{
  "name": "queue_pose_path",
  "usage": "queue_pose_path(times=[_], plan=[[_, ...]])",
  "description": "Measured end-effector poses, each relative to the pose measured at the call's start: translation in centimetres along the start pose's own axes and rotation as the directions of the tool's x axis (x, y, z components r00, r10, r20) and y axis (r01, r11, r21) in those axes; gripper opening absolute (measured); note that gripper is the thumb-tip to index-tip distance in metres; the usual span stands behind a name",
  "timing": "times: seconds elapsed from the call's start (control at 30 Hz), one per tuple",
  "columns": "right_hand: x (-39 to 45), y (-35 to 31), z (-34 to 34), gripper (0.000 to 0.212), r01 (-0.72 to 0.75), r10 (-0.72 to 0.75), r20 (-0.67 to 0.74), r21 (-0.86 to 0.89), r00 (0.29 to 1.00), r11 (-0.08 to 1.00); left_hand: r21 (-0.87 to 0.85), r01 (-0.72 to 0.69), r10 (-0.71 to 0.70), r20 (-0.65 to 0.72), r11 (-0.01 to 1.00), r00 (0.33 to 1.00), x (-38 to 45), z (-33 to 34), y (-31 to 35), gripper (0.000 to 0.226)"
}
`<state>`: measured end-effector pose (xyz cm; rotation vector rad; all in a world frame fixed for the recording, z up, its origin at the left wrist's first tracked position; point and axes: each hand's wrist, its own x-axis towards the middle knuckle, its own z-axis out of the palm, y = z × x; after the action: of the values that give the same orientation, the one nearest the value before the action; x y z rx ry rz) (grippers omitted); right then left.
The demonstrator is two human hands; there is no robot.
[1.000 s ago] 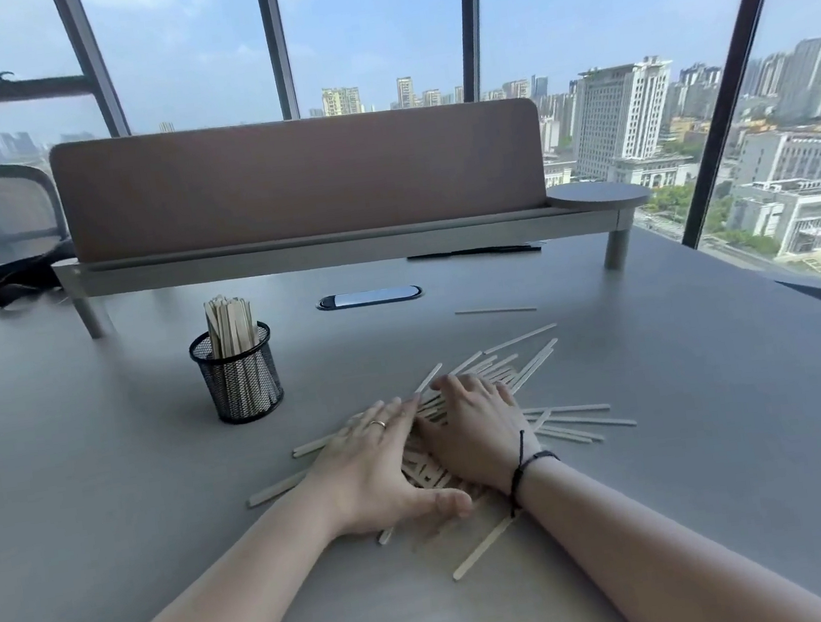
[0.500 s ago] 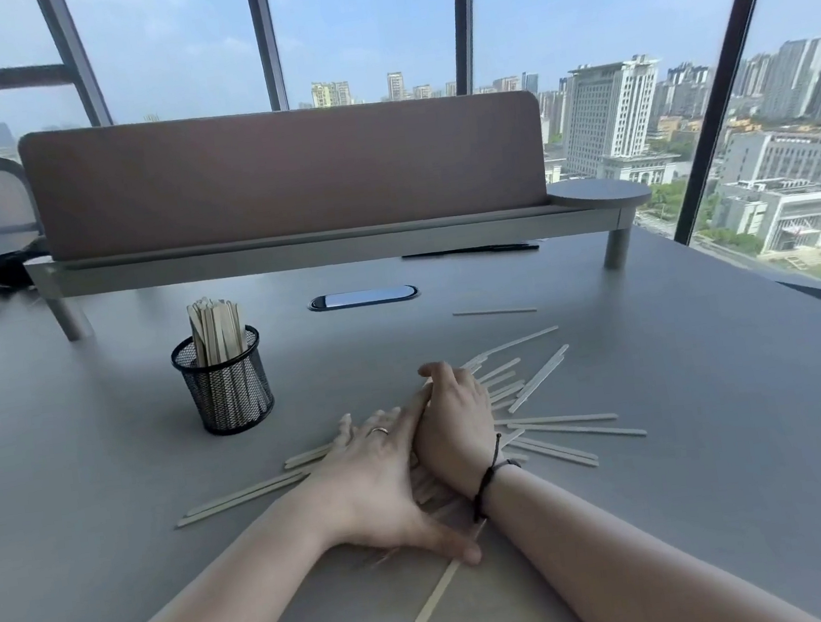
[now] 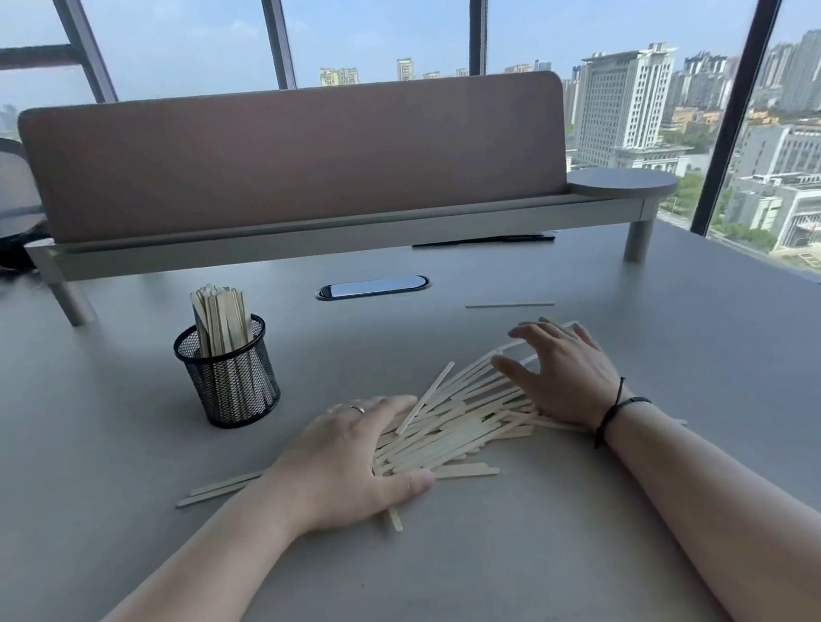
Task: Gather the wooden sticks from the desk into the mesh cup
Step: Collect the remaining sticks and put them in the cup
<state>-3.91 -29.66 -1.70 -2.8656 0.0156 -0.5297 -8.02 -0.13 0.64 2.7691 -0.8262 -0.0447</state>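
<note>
Loose wooden sticks (image 3: 456, 426) heaped in a flat pile on the grey desk (image 3: 483, 586), just to the right of and nearer than the mesh cup (image 3: 228, 379), apart from it. Left hand (image 3: 350, 465) laid flat over the end of the pile closest to the cup, fingers extended and relaxed, thumb stretched along the near edge of the heap, pressing rather than gripping; ring (image 3: 357, 409) on one finger. Right hand (image 3: 564, 377) resting on the pile's far end from the cup, fingers spread and lightly bent, palm down on the sticks, nothing closed inside it; dark cord (image 3: 612, 412) round the wrist. A couple of sticks poking out from under the left hand on the side below the cup, one short end showing beneath the left palm. One stray stick (image 3: 509, 305) alone on the desk, well to the right of the cup and beyond the right hand. Cup upright, already holding a standing bundle of sticks (image 3: 219, 321) rising above its rim. Behind the cup, a raised shelf with a brown screen panel (image 3: 293, 152); to the cup's right, an oval cable slot (image 3: 372, 287) in the desk
</note>
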Motion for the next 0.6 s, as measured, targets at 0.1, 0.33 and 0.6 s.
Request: queue_pose_path(times=[0.1,0.33,0.6], plan=[[0.6,0.1,0.3,0.076,-0.004,0.004,0.114,-0.002,0.993,1.0,0.03,0.008,-0.007,-0.025,1.0,1.0,0.1,0.6,-0.4,0.093],[0.9,-0.9,0.5,0.065,-0.009,0.01,0.149,-0.012,0.989,1.0,0.018,-0.012,0.013,-0.039,1.0,0.999,1.2,2.2,-0.9,0.107],[0.1,-3.1,0.8,0.042,0.013,-0.023,0.083,0.116,0.996,0.993,0.085,0.001,0.015,-0.191,0.996,0.981,2.4,2.3,0.6,0.097]])
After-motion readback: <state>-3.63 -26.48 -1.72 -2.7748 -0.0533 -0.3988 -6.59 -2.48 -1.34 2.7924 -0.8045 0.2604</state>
